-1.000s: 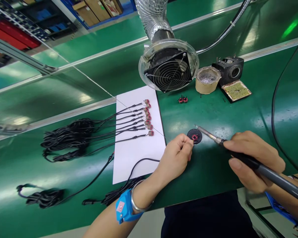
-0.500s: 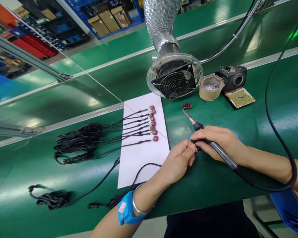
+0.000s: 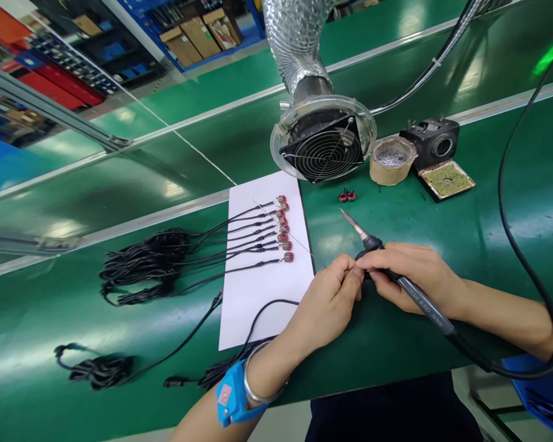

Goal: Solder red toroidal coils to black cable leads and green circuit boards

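- Now we find the iron (image 3: 421, 299) in the right hand (image 3: 426, 264), its bare tip aimed up towards two loose coils (image 3: 347, 195), just short of them.
- A second ago we saw that tip beside a black disc bearing a red coil; since then the right hand has moved in to meet the left hand (image 3: 329, 307), and we can no longer make out the disc behind the fingers.
- Below them we have a glossy green bench (image 3: 442, 245), with a white sheet (image 3: 265, 307) carrying a row of coils at the ends of black leads (image 3: 145, 261).
- Farther back we see a pot (image 3: 389, 173), a stand (image 3: 431, 147), a sponge (image 3: 448, 179), a fan (image 3: 322, 147) and shelved boxes (image 3: 200, 40).
- We see the right fingers wrapped round the iron, and the left thumb and forefinger pinched together, touching the right's fingertips; what they hold is hidden.
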Motion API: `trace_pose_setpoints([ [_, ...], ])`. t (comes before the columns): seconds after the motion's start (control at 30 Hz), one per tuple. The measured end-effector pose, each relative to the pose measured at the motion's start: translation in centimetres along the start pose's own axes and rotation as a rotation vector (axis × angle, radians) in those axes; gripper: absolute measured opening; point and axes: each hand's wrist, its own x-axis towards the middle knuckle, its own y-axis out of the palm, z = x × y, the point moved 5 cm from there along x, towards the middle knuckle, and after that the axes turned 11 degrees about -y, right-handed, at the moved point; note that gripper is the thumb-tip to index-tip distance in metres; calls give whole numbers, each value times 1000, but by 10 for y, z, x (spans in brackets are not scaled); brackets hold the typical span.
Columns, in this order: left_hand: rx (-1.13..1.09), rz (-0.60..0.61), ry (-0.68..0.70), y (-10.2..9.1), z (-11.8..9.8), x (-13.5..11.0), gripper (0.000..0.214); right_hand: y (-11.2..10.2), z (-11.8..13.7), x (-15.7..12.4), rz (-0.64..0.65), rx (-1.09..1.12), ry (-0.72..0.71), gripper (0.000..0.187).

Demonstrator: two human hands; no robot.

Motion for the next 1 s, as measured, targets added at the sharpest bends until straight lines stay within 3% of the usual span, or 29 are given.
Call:
trace_pose_setpoints([
  [0.47,-345,53,-112,13,8,5,30,-1,10,0,-93,34,76,31],
  [0.67,-266,213,-161,12,5,6,27,4,5,-6,91,49,14,38],
  [0.73,-311,178,-179,11,6,9,26,4,3,-6,111,6,-30,37],
  [0.83,-415,73,-188,12,8,13,23,-7,1,-2,24,-15,-51,30],
  [1.0,-477,-72,-196,16,9,18,16,-40,3,-7,-130,6,139,30],
])
